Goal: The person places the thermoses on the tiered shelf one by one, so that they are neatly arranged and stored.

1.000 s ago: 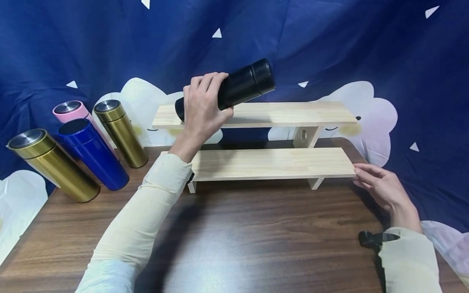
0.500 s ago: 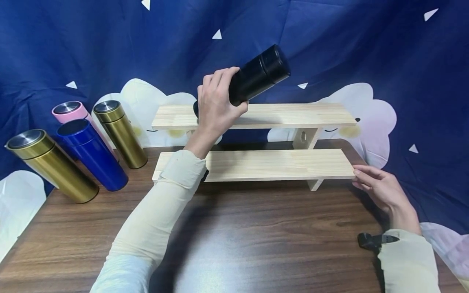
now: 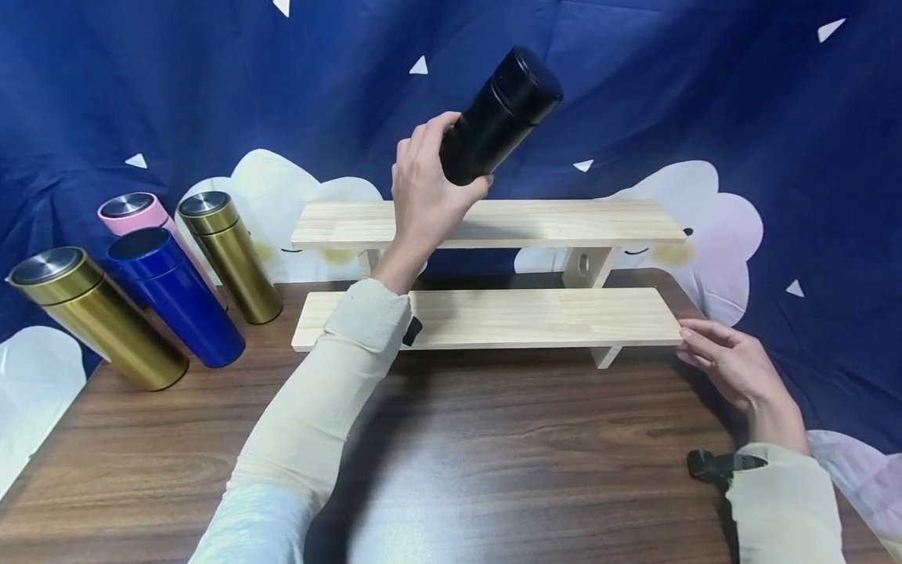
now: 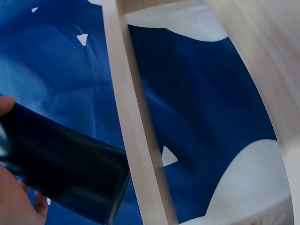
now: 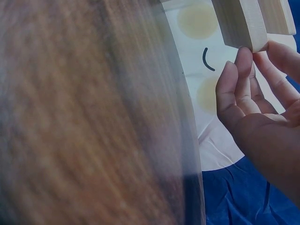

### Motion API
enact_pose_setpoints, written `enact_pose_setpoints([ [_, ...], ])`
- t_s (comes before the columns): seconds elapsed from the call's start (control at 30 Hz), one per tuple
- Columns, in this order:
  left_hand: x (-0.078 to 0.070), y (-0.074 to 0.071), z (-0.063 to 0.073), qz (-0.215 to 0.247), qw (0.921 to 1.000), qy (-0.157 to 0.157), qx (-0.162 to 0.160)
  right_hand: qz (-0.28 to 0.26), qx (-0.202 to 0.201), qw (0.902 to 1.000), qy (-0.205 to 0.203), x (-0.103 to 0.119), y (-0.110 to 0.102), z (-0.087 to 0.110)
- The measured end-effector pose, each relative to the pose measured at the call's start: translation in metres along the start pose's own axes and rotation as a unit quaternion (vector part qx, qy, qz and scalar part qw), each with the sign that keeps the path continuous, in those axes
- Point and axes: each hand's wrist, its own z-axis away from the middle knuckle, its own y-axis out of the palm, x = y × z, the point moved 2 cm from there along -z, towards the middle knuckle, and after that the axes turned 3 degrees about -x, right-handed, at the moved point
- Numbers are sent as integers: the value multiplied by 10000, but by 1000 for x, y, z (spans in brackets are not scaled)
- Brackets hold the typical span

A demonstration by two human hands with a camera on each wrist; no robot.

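A black thermos bottle (image 3: 500,117) leans to the right in mid-air, its lid end up. My left hand (image 3: 433,180) grips it round the lower body, over the upper board of a two-tier wooden shelf (image 3: 564,219). In the left wrist view the bottle's base (image 4: 93,183) shows beside the board's edge; whether they touch I cannot tell. At the shelf's right end, my right hand (image 3: 740,372) pinches the corner of the lower board (image 3: 535,317). The right wrist view has its fingertips (image 5: 243,56) on that corner.
On the left of the brown table (image 3: 528,470) stand a gold thermos (image 3: 99,317), a blue thermos (image 3: 179,301), a pink thermos (image 3: 134,211) and another gold thermos (image 3: 232,258). A blue curtain (image 3: 634,86) with white shapes hangs behind.
My left hand has carried the black thermos right and upward, and the bottle has turned steeper towards upright. My right hand has stayed at the lower board's corner.
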Motion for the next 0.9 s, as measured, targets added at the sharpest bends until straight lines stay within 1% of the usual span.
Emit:
enact_pose_setpoints([
  [0.13, -2, 4, -3, 381, 9991, -190, -25, -19, 41, 10000, -25, 0, -1, 1],
  [0.23, -2, 7, -6, 700, 9969, -365, 30, -30, 53, 10000, -35, 1, -1, 2],
  [0.33, 0, 9, -10, 1034, 9927, -617, 108, -53, 60, 10000, -20, 1, 0, 2],
  [0.53, 2, 12, -17, 1648, 9807, -1039, 147, -34, 75, 9999, -58, 1, 1, 0],
  [0.73, -2, 18, -19, 1853, 9713, -1472, 243, -14, 119, 9999, -125, 1, 1, 2],
  [0.9, -4, 23, -21, 1929, 9684, -1562, 228, -87, 145, 9997, -176, 0, 2, 3],
])
